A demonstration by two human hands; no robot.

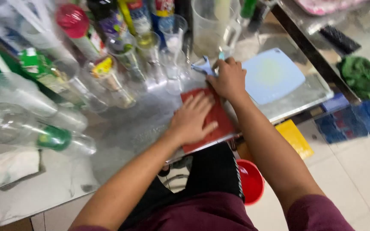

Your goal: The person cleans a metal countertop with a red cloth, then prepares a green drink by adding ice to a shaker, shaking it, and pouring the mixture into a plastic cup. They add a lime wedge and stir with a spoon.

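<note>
Pressing flat, fingers spread, the left hand (190, 120) pins the red cutting board (219, 122) (thin, stiff, probably slick) while the right hand (228, 79) just beyond pinches a light blue peeler (203, 67).

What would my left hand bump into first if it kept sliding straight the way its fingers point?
Probably your right hand. The left hand lies flat on the red board, fingers pointing up and right toward it. Past that stand the blue peeler and the jug, though depth is hard to judge.
</note>
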